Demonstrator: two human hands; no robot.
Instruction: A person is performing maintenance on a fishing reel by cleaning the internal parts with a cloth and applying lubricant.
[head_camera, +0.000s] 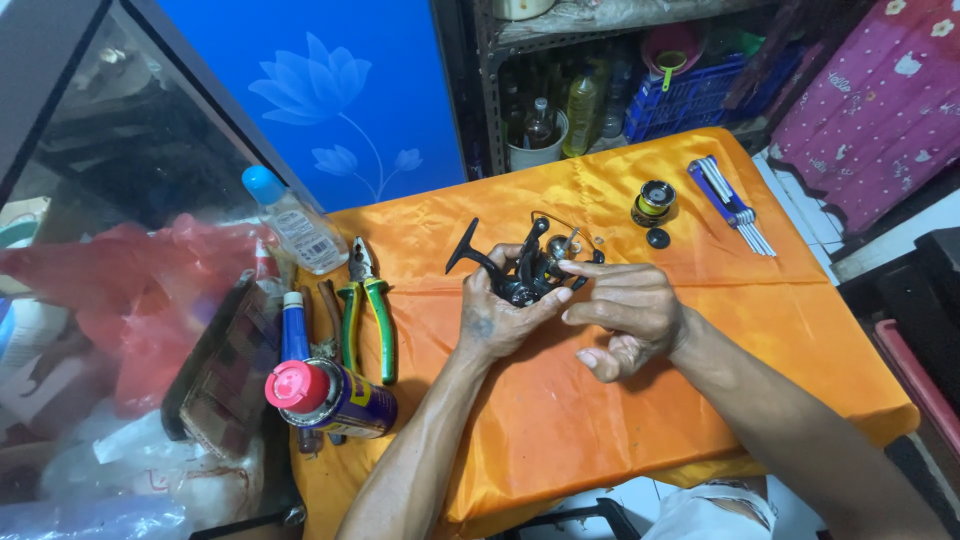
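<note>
In the middle of the frame, the left hand (497, 318) is wrapped around a black fishing reel (527, 268). The fingers are closed on the reel body and hold it up just above the table (600, 400). The reel's black handle sticks out toward the upper left.

The right hand (625, 310) is just beside the reel, on its right. Its long finger is stretched out and its tip touches the top of the reel. The other fingers are curled in, and this hand holds nothing that I can see.

The table is covered with a shiny orange cloth. Near the upper right of the cloth sits a small round spool (654, 202) in black and gold, and a little black cap (657, 238) lies just below it. Further right lies a blue set of hex keys (731, 206).

On the left edge of the cloth lie pliers (366, 305) with green and yellow handles. Below them, at the lower left, a spray can (333, 396) with a red cap lies on its side. A blue tube (294, 325) lies near it. A clear bottle (293, 220) with a blue cap leans at the upper left.
</note>
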